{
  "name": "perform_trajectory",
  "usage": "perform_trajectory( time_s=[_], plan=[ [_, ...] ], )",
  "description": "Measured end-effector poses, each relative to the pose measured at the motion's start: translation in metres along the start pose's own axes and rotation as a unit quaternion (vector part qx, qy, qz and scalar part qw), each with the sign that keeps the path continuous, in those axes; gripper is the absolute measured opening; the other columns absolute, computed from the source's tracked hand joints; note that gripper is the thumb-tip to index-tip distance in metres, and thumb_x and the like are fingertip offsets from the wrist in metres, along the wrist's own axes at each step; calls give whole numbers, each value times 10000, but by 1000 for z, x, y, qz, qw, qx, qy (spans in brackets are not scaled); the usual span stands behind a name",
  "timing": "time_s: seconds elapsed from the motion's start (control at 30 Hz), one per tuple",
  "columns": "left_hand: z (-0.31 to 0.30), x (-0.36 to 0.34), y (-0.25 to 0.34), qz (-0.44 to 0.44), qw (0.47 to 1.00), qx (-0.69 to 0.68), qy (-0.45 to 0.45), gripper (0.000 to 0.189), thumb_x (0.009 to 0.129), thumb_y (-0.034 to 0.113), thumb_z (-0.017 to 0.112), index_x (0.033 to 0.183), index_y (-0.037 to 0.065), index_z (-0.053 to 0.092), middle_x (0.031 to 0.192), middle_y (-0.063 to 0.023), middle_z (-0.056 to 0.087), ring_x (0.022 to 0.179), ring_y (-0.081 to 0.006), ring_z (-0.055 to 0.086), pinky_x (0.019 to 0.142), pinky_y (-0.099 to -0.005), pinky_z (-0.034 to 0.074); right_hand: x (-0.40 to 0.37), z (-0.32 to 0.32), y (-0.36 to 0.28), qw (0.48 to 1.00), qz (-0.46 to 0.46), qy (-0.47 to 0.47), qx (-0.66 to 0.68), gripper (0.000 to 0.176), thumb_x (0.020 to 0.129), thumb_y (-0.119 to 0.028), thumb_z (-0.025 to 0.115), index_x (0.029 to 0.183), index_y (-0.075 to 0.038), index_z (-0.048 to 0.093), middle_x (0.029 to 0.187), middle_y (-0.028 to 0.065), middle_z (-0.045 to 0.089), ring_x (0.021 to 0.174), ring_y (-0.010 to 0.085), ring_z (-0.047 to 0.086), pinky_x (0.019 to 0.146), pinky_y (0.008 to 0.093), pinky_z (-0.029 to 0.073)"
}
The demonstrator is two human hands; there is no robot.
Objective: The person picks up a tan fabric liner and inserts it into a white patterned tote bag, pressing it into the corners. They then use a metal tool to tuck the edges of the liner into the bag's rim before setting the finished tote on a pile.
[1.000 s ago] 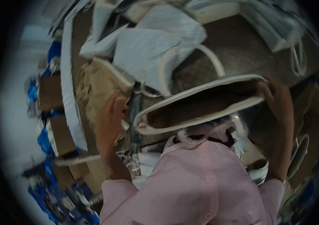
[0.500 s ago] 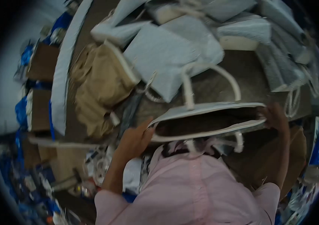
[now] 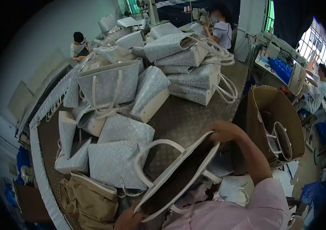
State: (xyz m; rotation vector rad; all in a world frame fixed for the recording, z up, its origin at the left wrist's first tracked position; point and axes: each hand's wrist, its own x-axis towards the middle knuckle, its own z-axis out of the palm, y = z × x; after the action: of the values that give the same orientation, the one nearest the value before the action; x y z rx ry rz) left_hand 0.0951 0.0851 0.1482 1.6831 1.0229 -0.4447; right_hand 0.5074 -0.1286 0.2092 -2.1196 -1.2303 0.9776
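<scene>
Patterned grey leatherette tote bag (image 3: 170, 180) with smooth white trim; matt cardboard box (image 3: 274, 111).

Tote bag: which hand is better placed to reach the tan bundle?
Probably left: left hand grips the tote bag beside the tan bundle; right hand holds its far end.

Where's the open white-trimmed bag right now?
Head view, low centre: the open bag is held between the left hand and right hand, just left of the cardboard box.

A long dark brown table (image 3: 193, 119) with a pale rim. Grey patterned tote bags (image 3: 187, 65) with white handles lie heaped across it, some stacked; crumpled tan cloth bags (image 3: 92, 199) sit at its near left edge.
</scene>
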Motion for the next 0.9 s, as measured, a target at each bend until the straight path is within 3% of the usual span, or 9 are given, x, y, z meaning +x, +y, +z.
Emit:
perform_trajectory(
  time_s=[0.13,0.27,0.37,0.57,0.67,0.73,0.77,0.8,0.9],
  plan=[
    [-15,3,19,36,992,-110,-44,371,809,220,490,1054,-55,537,750,-119,637,579,-216,630,534,-334,492,-28,-21,-6,946,53,112,299,391,788,-247,630,1054,36,593,876,145,631,765,253,661,578,314,529],
    [29,32,55,-55,996,-57,-37,444,839,255,484,1169,-43,496,823,-118,635,800,-226,650,662,-308,476,-16,37,59,968,107,199,105,488,879,-307,545,1294,-70,445,1136,115,540,1057,189,539,824,314,485],
    [48,41,22,136,990,-26,-15,483,873,372,476,1134,-32,519,805,-115,629,866,-224,636,693,-298,467,-46,58,69,857,17,232,459,486,893,-311,529,1314,-91,430,1154,73,549,1020,169,536,880,324,434],
    [32,80,20,165,955,-125,214,550,941,493,343,1156,33,552,929,-125,621,866,-259,600,788,-366,452,22,157,186,861,-24,231,452,415,945,-344,456,1235,-53,510,1129,16,563,989,97,491,844,249,403],
    [36,136,-9,253,870,-405,128,587,936,543,310,1247,83,500,1193,-123,555,1079,-263,528,937,-358,395,36,167,150,819,20,278,502,394,960,-339,420,1180,-39,551,1081,7,576,978,92,500,832,244,407],
    [65,195,-36,373,693,-602,134,624,933,549,292,1326,78,405,1316,-87,470,1182,-272,459,1000,-389,357,63,178,176,858,-55,325,394,412,961,-358,408,1174,-38,554,1077,6,575,966,97,511,832,252,414],
    [82,209,-46,387,812,-308,310,665,912,589,282,1373,113,337,1366,-79,411,1231,-284,412,1036,-441,319,57,164,162,783,-2,260,565,369,948,-289,463,1202,-32,540,1104,19,574,973,114,524,855,262,416],
    [88,207,-42,381,814,-304,316,665,912,589,282,1373,113,337,1366,-79,411,1231,-284,412,1036,-441,319,58,160,165,782,0,253,570,369,948,-289,463,1202,-32,540,1104,19,574,973,114,524,855,262,416],
    [101,208,-10,396,657,-635,90,700,894,621,263,1384,126,324,1388,-97,385,1239,-318,404,1048,-486,295,63,127,166,748,-25,230,622,417,887,-230,578,1238,-16,512,1175,52,556,1054,146,511,898,273,403]
  ],
)
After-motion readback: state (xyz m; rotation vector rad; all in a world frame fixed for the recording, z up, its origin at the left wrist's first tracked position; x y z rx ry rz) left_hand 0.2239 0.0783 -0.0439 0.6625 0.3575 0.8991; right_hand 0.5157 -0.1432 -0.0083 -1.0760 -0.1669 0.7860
